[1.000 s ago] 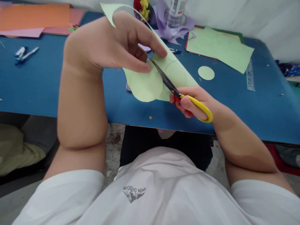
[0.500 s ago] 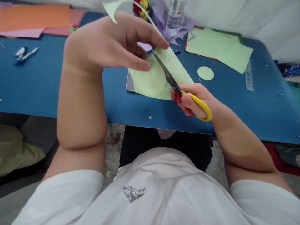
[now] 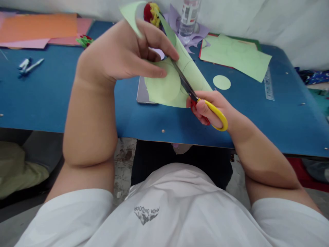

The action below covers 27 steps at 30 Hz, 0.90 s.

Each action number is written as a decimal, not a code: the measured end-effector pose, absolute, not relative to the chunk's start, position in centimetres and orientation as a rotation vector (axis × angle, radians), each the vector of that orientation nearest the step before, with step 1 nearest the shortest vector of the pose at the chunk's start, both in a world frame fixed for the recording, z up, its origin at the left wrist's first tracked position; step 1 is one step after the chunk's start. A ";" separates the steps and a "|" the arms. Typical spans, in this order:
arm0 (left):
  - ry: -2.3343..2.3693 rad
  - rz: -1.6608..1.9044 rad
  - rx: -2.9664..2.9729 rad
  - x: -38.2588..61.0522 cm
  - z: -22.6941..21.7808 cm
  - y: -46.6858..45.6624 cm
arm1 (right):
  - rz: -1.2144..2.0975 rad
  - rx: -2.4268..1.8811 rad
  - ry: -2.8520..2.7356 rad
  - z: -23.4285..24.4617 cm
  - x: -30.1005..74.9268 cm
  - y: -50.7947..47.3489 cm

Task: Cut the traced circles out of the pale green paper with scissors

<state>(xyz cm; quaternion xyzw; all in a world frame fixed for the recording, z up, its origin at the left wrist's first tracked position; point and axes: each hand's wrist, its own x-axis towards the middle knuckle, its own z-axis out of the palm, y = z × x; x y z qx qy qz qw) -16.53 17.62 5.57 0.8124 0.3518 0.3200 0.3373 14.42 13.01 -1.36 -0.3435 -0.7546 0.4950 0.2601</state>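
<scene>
My right hand [image 3: 212, 104] is closed round the yellow and red handles of a pair of scissors [image 3: 189, 90]. Their dark blades lie along the edge of a round shape drawn on a pale green sheet of paper [image 3: 196, 75], close to my left fingertips. From the upper left, my left hand [image 3: 138, 51] grips that sheet with thumb and fingers. A curled strip of the same green paper [image 3: 131, 15] rises over the back of my left hand. Beneath the sheet, a flat grey device [image 3: 144, 92] is partly hidden.
A cut green circle [image 3: 221, 82] lies right of the sheet, near stacked green paper [image 3: 231, 51] and a clear ruler [image 3: 268, 85]. A bottle [image 3: 189, 20] stands behind on purple paper. Pens [image 3: 29, 67] and orange paper [image 3: 38, 27] lie at left.
The curled green strip has shifted, and its narrow part now stands up behind my left fingers. The blades look closer together. The whole view has moved slightly.
</scene>
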 end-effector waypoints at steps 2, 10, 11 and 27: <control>0.913 0.851 2.130 -16.6 5.7 17.6 | 1.347 -0.908 -2.048 -1.4 14.4 13.0; 0.834 0.826 2.156 -16.6 5.7 17.7 | 1.424 -0.868 -2.046 -1.5 14.4 13.1; 0.824 0.816 2.157 -16.6 5.7 17.7 | 1.427 -0.860 -2.058 -1.5 14.4 13.2; 0.847 0.742 2.224 -16.4 6.5 16.3 | 1.377 -0.810 -2.090 -1.4 14.7 13.1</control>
